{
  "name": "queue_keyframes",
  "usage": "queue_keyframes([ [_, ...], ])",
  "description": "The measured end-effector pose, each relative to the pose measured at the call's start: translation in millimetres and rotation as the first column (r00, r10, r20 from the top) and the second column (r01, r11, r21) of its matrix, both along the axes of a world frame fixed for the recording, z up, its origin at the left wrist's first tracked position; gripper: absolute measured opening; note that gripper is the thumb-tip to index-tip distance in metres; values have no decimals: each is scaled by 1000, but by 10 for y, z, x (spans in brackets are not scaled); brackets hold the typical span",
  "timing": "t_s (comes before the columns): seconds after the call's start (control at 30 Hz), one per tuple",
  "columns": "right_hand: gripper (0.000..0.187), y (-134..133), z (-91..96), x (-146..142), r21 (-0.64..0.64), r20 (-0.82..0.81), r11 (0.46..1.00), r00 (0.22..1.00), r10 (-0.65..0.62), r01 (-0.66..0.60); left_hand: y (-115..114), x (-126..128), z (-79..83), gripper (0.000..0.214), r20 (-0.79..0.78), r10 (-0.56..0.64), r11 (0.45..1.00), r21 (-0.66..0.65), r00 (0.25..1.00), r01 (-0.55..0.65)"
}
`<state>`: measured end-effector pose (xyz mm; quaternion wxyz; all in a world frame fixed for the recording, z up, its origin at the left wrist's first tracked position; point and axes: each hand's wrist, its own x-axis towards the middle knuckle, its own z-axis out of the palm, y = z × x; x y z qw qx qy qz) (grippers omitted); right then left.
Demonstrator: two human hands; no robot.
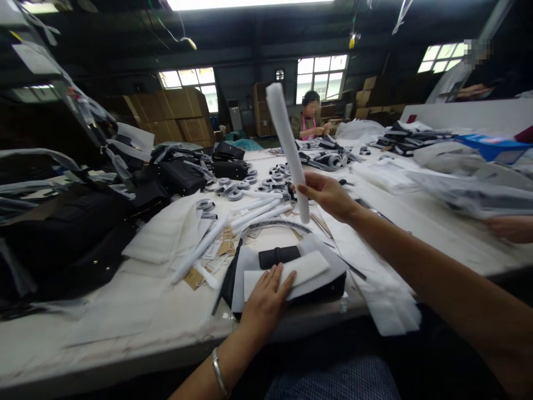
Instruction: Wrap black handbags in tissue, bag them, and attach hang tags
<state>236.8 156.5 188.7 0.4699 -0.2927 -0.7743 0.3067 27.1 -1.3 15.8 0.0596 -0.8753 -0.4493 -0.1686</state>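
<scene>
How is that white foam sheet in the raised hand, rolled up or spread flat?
Rolled up: the white foam sheet forms a long narrow tube, standing nearly upright in the right hand.

Matt white foam roll; black leather bag.

Both forearms are bare. A thin silver bangle circles the wrist behind the left hand. Dark blue, finely patterned cloth covers the lap.

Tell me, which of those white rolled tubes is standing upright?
The white roll gripped in the right hand, raised above the table; the other rolls lie flat on it.
</scene>
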Motion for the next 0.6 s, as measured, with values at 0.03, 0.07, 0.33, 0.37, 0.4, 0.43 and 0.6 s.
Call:
queue_keyframes([
  [0.03, 57, -255, 16, 88, 22, 60, 1000, 998, -8, 6, 18, -5, 37, 74, -2, -1, 1000, -22, 1000, 1],
  [0.07, 56, -521, 13, 183, 50, 159, 998, 987, -35, 27, 43, -12, 79, 72, -3, -3, 998, -60, 1000, 3],
  [0.33, 24, -1944, -821, 623, 419, 519, 905, 800, -302, 70, 323, -125, 513, 54, 39, -96, 943, -317, 995, 103],
  [0.37, 25, -1988, -973, 598, 462, 503, 880, 786, -360, 108, 336, -132, 563, 53, 44, -108, 934, -339, 993, 116],
  [0.4, 25, -2010, -1114, 557, 499, 486, 854, 768, -418, 149, 342, -136, 608, 52, 45, -119, 925, -359, 992, 127],
  [0.43, 25, -2012, -1241, 504, 531, 468, 826, 747, -472, 189, 342, -137, 648, 51, 41, -126, 917, -376, 991, 132],
  [0.6, 24, -1862, -1638, 179, 588, 393, 724, 654, -646, 361, 276, -131, 721, 55, 8, -127, 922, -369, 992, 121],
])
